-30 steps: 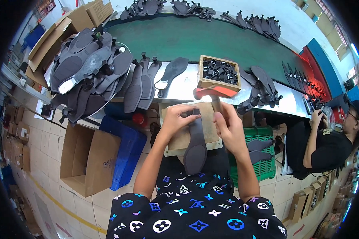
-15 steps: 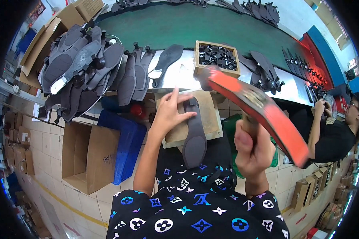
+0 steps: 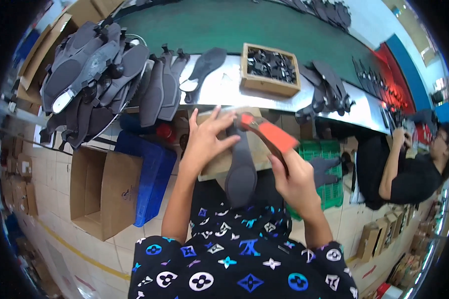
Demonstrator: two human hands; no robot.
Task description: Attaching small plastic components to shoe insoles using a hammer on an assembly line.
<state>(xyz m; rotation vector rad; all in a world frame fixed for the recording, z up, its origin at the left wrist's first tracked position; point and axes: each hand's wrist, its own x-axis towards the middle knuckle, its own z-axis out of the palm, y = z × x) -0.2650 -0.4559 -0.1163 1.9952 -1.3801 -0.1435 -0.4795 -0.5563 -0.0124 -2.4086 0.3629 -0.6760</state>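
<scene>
My right hand (image 3: 298,185) is wrapped round a hammer (image 3: 278,137) with a red and dark body. Its front end is down at the heel end of a dark grey shoe sole (image 3: 241,174). That sole lies lengthwise over a pale wooden board (image 3: 215,167), its broad toe part reaching toward my lap. Beside the heel end, my left hand (image 3: 208,142) has its fingers spread and its thumb pointing at the sole. The hammer and my left fingers partly hide the heel, so I cannot tell whether they touch it.
A wooden box (image 3: 269,85) of small black pieces stands on the metal bench edge. Soles are piled at left (image 3: 80,74), and others lie right of the box. Below are a cardboard box (image 3: 117,194), a blue bin (image 3: 157,184) and a green crate (image 3: 329,194). A co-worker (image 3: 409,174) sits at right.
My right hand has brought the hammer down and left, from raised at the right to the sole's heel end. My left hand stays spread beside the sole. The view has shifted slightly.
</scene>
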